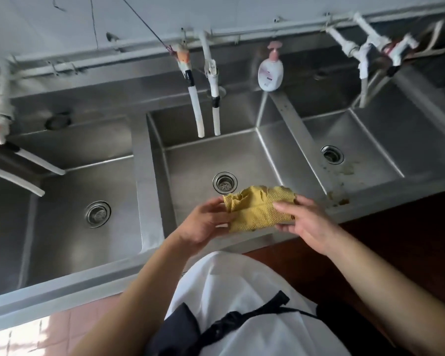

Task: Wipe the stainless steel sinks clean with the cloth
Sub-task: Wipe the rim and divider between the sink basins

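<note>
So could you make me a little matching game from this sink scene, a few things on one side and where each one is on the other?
Things:
1. yellow cloth
2. soap bottle
3. brown stains
4. two white hoses

Places:
A. hanging over the back of the middle sink
B. on the ledge between the middle and right sinks
C. held between both hands
D. front rim of the right sink

Pairs: 1-C, 2-B, 3-D, 4-A

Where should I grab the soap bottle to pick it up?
Grab the soap bottle round its fat white body, coming from the front, the side facing you. The pink pump on top is thin and would likely press down or slip, and the sink's steel back wall blocks any reach from behind.
</note>
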